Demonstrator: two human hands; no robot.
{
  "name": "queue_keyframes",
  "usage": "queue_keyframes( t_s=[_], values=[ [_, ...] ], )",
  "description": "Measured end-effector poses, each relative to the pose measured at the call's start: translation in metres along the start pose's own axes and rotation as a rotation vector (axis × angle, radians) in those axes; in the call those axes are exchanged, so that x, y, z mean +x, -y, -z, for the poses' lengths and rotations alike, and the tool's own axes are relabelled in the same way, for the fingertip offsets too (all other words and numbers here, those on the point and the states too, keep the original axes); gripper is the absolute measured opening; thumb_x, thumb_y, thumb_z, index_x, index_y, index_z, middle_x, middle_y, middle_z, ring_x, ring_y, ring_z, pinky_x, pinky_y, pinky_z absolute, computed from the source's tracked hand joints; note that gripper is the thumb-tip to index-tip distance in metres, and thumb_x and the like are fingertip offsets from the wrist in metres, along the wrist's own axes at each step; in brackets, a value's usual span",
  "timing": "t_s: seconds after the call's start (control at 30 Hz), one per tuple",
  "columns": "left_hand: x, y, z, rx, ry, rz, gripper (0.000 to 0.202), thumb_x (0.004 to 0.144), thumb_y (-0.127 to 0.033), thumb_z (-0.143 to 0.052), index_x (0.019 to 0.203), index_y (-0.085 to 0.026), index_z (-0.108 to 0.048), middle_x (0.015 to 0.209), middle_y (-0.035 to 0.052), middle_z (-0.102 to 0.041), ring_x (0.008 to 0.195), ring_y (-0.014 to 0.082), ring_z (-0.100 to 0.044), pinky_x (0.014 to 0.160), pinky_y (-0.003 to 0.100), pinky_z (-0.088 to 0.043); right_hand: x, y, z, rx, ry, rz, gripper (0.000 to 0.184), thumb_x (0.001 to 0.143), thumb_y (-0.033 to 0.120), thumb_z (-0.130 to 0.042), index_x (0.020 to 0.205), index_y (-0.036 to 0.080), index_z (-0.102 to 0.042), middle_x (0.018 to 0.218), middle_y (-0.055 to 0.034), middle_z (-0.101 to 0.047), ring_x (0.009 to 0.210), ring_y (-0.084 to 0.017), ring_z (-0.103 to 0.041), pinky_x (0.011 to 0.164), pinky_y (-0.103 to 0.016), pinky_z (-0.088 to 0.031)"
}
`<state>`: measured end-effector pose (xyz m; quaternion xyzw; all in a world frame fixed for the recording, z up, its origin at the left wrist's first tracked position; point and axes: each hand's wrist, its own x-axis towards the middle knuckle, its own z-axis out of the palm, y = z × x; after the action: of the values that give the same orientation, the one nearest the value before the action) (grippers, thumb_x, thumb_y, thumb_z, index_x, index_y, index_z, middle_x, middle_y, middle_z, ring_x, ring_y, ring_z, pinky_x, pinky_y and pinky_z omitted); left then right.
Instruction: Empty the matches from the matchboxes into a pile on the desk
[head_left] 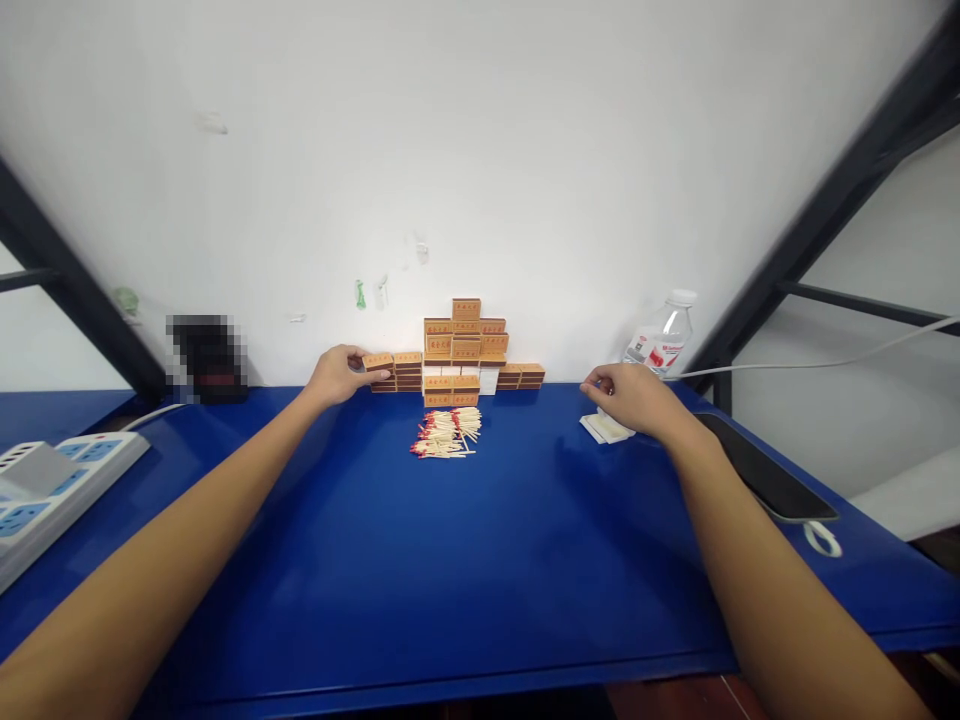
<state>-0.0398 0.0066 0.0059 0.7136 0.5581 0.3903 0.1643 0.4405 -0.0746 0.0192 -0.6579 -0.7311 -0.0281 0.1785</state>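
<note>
A stack of brown matchboxes (pixel 465 345) stands against the white wall at the back of the blue table (pixel 465 560). My left hand (pixel 339 375) grips the top matchbox (pixel 378 362) of the leftmost low pile. A heap of loose red-tipped matches (pixel 446 434) lies just in front of the stack. My right hand (pixel 634 397) rests with curled fingers on a small pile of white inner trays (pixel 606 429) at the right; what the fingers pinch is hidden.
A white power strip (pixel 52 485) lies at the left edge, a dark box (pixel 208 357) behind it. A clear water bottle (pixel 664 340) stands by the wall at right. A black phone (pixel 765 478) lies near the right edge, beside black shelf struts.
</note>
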Motion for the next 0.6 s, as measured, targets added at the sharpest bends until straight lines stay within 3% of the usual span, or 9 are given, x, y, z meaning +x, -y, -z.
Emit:
queue_keyframes(
  t_s=[0.13, 0.27, 0.47, 0.6],
  values=[
    [-0.013, -0.001, 0.018, 0.059, -0.031, 0.000, 0.057, 0.064, -0.061, -0.087, 0.097, -0.016, -0.077, 0.091, 0.0084, -0.077, 0.085, 0.0250, -0.068, 0.080, 0.036, -0.052, 0.000, -0.002, 0.000, 0.002, -0.008, 0.013, 0.024, 0.095, 0.034, -0.057, 0.090, 0.019, -0.075, 0.079, -0.0063, -0.073, 0.070, -0.021, -0.065, 0.064, -0.032, -0.041],
    [-0.031, 0.000, 0.027, 0.038, 0.029, 0.025, 0.056, 0.067, -0.061, -0.086, 0.100, -0.016, -0.079, 0.097, 0.0090, -0.079, 0.090, 0.0264, -0.070, 0.084, 0.036, -0.053, 0.001, -0.001, -0.003, 0.005, -0.010, 0.017, 0.023, 0.094, 0.035, -0.059, 0.090, 0.019, -0.075, 0.079, -0.0060, -0.074, 0.070, -0.021, -0.065, 0.064, -0.031, -0.041],
    [-0.028, 0.000, 0.013, 0.125, 0.009, -0.047, 0.059, 0.069, -0.055, -0.084, 0.114, -0.018, -0.074, 0.112, 0.0100, -0.077, 0.093, 0.0264, -0.071, 0.084, 0.037, -0.054, 0.001, 0.004, -0.005, 0.016, 0.021, 0.017, 0.023, 0.094, 0.035, -0.059, 0.090, 0.019, -0.075, 0.078, -0.0054, -0.073, 0.071, -0.020, -0.065, 0.064, -0.031, -0.041],
    [-0.023, -0.002, 0.005, 0.265, 0.103, -0.112, 0.055, 0.067, -0.054, -0.086, 0.109, -0.020, -0.075, 0.103, 0.0068, -0.077, 0.086, 0.0253, -0.070, 0.078, 0.035, -0.052, 0.001, 0.004, -0.005, 0.017, 0.025, 0.015, 0.023, 0.094, 0.035, -0.058, 0.090, 0.019, -0.075, 0.078, -0.0053, -0.073, 0.071, -0.020, -0.065, 0.063, -0.031, -0.041]
  ],
)
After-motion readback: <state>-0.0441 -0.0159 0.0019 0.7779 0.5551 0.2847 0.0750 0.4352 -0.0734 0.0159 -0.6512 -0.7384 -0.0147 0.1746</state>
